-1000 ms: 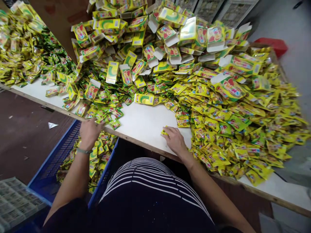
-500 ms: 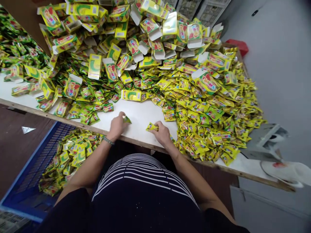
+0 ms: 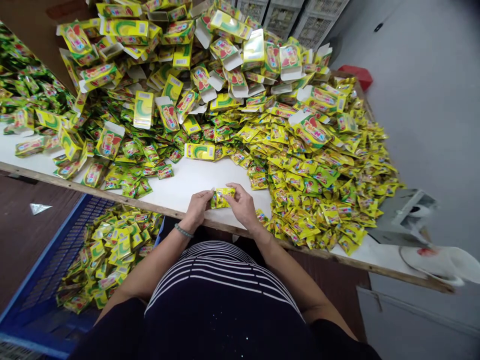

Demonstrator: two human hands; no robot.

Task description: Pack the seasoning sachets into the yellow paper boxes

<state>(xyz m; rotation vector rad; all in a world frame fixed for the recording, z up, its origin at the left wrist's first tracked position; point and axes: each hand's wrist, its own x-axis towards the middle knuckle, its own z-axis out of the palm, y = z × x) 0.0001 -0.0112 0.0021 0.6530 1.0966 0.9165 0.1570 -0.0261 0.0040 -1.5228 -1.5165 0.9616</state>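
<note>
Just above the table's near edge, my left hand [image 3: 197,208] and my right hand [image 3: 243,206] are brought together at small shiny yellow-green sachets [image 3: 223,197]. The fingers of my left hand pinch the left end, where a green strip shows. Thumb and fingers of my right hand close on the yellow right part. The sachets appear to overlap, and how many there are I cannot tell. Beyond my hands is the white tabletop [image 3: 187,180], with loose green sachets [image 3: 129,180] to the left and a large heap of yellow sachets [image 3: 300,200] to the right.
Printed cartons [image 3: 123,30], several with open flaps, are piled at the back, with one small carton [image 3: 200,151] lying in front. A blue crate [image 3: 33,285] of filled cartons stands below left. A grey device [image 3: 405,220] and a white container [image 3: 431,262] sit far right.
My hands, apart before with a green sachet in the left and a yellow one in the right, have come together. The left moved right and the sachets now meet between them.
</note>
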